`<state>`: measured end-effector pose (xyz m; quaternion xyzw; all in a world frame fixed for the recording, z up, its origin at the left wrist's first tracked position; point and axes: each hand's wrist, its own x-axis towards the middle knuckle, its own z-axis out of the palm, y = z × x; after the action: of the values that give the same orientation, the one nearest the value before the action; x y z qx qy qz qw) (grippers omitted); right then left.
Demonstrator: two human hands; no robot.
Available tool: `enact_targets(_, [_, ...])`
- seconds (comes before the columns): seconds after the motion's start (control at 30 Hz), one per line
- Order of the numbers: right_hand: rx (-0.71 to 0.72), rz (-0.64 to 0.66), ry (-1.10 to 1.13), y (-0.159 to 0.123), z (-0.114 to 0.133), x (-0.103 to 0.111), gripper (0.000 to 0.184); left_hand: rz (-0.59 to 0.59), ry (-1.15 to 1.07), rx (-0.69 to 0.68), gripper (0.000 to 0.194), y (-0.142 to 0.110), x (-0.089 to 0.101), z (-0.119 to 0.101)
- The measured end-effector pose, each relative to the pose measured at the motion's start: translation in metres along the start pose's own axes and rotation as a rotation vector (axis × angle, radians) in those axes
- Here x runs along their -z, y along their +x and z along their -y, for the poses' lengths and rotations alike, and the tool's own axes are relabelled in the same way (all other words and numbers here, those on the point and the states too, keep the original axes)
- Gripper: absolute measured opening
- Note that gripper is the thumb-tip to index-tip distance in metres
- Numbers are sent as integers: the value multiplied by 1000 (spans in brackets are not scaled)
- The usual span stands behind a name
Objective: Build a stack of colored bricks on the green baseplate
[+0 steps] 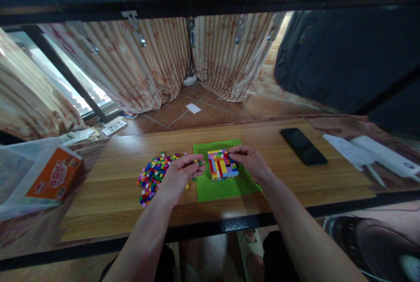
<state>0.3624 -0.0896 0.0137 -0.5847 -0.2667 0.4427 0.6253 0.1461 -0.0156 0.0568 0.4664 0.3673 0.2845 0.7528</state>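
Observation:
A green studded baseplate point(216, 191) lies on the wooden board. Upon it stands a low square block of multicoloured toy bricks point(220, 166), with red, yellow, purple and blue pieces on top. My left hand point(183, 169) is at the plate's left edge, its fingertips pinching a small green toy brick point(200, 163). At the brick block's upper right corner, the thumb and fingers of my right hand point(248, 159) are closed together; whether they grip the block or a loose piece is hidden. A pile of loose toy bricks point(154, 174) spreads left of the plate, partly behind my left hand.
A black phone point(303, 146) lies on the board point(108, 185) at the right. Left of the board is a plastic bag with an orange label point(54, 174). Papers and a white device point(383, 155) are at the far right. A dark bar point(226, 225) runs along the front.

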Motion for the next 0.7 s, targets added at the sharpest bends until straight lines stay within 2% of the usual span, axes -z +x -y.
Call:
enact_targets(0.37, [-28, -7, 30, -1, 3, -3, 31, -9, 9, 25, 22, 1, -3, 4])
enact_targets(0.7, [6, -37, 7, -2, 1, -7, 32, -6, 32, 9, 25, 1, -7, 7])
